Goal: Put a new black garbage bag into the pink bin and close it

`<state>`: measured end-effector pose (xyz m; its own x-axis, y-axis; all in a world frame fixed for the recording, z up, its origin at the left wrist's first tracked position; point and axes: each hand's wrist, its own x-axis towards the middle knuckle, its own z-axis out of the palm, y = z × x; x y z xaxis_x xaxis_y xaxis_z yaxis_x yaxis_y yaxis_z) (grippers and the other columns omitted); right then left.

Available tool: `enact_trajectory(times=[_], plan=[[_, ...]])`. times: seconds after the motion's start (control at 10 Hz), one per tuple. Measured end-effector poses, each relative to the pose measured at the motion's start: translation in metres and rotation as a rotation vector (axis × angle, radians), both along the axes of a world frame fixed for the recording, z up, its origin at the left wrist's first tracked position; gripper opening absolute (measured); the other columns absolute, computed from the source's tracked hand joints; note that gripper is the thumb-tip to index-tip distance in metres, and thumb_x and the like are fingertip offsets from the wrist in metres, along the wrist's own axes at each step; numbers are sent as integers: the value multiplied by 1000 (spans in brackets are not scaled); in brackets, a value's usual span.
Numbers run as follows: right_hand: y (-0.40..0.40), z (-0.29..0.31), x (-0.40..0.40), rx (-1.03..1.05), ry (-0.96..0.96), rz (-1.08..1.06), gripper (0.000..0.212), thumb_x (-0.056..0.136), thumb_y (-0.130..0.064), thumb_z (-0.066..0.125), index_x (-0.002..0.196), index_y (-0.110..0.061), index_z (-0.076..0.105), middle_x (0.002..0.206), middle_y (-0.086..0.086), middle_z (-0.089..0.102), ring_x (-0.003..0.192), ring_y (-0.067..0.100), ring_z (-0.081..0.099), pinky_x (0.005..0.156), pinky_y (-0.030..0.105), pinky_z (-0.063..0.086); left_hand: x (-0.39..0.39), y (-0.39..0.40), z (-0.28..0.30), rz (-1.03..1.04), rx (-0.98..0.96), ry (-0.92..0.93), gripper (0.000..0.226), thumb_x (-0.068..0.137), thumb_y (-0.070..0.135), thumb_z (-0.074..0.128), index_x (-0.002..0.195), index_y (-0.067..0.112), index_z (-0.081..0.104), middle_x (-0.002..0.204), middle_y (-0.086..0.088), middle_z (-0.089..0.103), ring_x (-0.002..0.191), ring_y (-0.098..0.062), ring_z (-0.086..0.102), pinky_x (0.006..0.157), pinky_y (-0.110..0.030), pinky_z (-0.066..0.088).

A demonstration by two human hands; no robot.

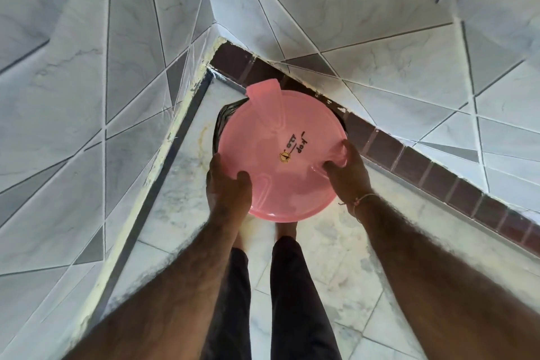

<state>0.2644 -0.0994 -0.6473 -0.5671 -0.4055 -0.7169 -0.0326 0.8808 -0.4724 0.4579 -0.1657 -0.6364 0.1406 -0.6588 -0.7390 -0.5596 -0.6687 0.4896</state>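
- As I look down from the head camera, the left hand [227, 181] grips the near-left edge of the pink lid [280, 152], thumb laid on top and the fingers curled under the rim, out of my sight.
- The right hand [344, 169] clasps the near-right edge of that lid, thumb on top and fingers wrapped over the rim; a thin thread band [358, 203] circles the wrist just behind it.
- The lid sits between both hands, a round pink disc with a flat tab [264, 90] at its far-left edge, a small yellow sticker [285, 157] near its centre and black handwriting just beyond the sticker.
- The black garbage bag [219, 126] shows as a dark glossy band folded out along the lid's left side and again as a sliver past its far-right edge.
- The pink bin itself lies hidden under the lid (I cannot tell whether the lid is seated on it or held just above).
- Nearer than the lid, two bare feet and dark trouser legs [287, 295] stand on the pale marbled floor [336, 245].
- Beyond the lid, a brown tile skirting [409, 161] meets grey-lined wall tiles [365, 29] in a corner.
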Motion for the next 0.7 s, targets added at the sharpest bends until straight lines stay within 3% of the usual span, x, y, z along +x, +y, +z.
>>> enact_trajectory(times=[0.1, 0.2, 0.3, 0.4, 0.5, 0.6, 0.7], plan=[[-2, -6, -1, 45, 11, 58, 70, 76, -26, 68, 137, -33, 35, 136, 3, 51, 118, 30, 52, 97, 52, 50, 5, -1, -13, -131, -21, -12, 68, 82, 17, 53, 147, 23, 31, 143, -7, 49, 130, -32, 48, 105, -50, 44], [0, -11, -3, 81, 38, 135, 72, 73, -32, 66, 137, -31, 33, 137, 2, 50, 120, 33, 53, 96, 54, 51, 11, 3, -20, -383, -107, -148, 67, 85, 22, 56, 147, 19, 29, 148, -10, 42, 135, -33, 42, 107, -52, 38], [2, -19, -6, 76, 63, 220, 72, 80, -23, 64, 140, -27, 26, 143, 4, 43, 124, 35, 49, 100, 55, 48, 20, 9, -31, -830, -358, -362, 71, 89, 28, 59, 150, 16, 24, 157, -15, 30, 142, -36, 32, 112, -54, 30], [4, -19, -8, 117, 162, 348, 79, 82, -23, 62, 146, -30, 16, 153, 5, 30, 136, 38, 37, 104, 60, 42, 24, 9, -40, -1157, -471, -385, 67, 90, 28, 62, 149, 16, 32, 155, -15, 35, 141, -38, 35, 109, -56, 35], [9, -17, -2, 110, 434, 668, 80, 88, -18, 56, 152, -26, 8, 163, 11, 11, 148, 39, 13, 114, 59, 25, 19, 6, -35, -1195, -448, -403, 61, 91, 29, 59, 147, 15, 39, 153, -15, 40, 138, -40, 40, 106, -56, 38], [3, -2, 16, 74, 493, 1020, 74, 91, -12, 45, 153, -26, 9, 164, 9, 7, 150, 33, 4, 118, 53, 13, 16, -3, -14, -1189, -472, -367, 60, 91, 29, 57, 146, 15, 39, 154, -16, 38, 140, -38, 37, 110, -56, 34], [-6, 14, 23, 111, 464, 1046, 71, 91, -19, 46, 153, -24, 12, 164, 9, 9, 150, 34, 5, 118, 54, 12, 11, -12, 8, -1166, -555, -351, 60, 90, 29, 57, 145, 16, 38, 154, -16, 36, 142, -37, 35, 112, -56, 34]])
